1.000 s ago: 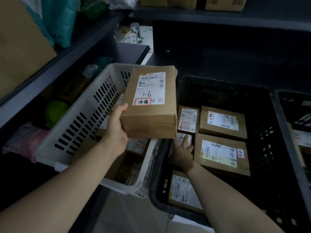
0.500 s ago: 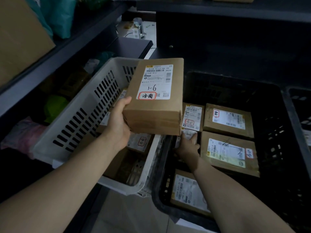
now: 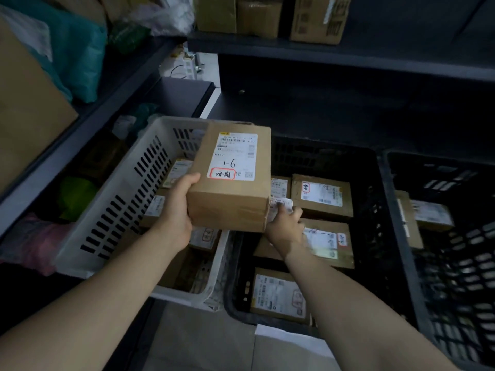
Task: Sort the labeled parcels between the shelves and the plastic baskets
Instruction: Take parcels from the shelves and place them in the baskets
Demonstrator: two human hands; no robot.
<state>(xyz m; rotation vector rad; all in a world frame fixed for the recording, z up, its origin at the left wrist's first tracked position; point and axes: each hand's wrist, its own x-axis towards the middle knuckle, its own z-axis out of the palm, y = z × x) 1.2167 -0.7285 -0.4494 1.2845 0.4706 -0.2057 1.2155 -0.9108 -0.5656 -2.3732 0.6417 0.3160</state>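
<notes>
Left hand [image 3: 178,210] grips the near left corner of the labelled brown carton [image 3: 230,188], thumb on top, holding it above where the white basket [image 3: 128,183] meets the black basket [image 3: 375,210]. Right hand [image 3: 285,226], just below the carton's right corner, pinches a small labelled parcel [image 3: 281,206] inside the black basket.

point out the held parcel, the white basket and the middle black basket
held parcel [image 3: 231,164]: head view, handwritten 1-6 on its label
white basket [image 3: 126,202]: head view, slotted left wall
middle black basket [image 3: 321,159]: head view, far wall
</notes>
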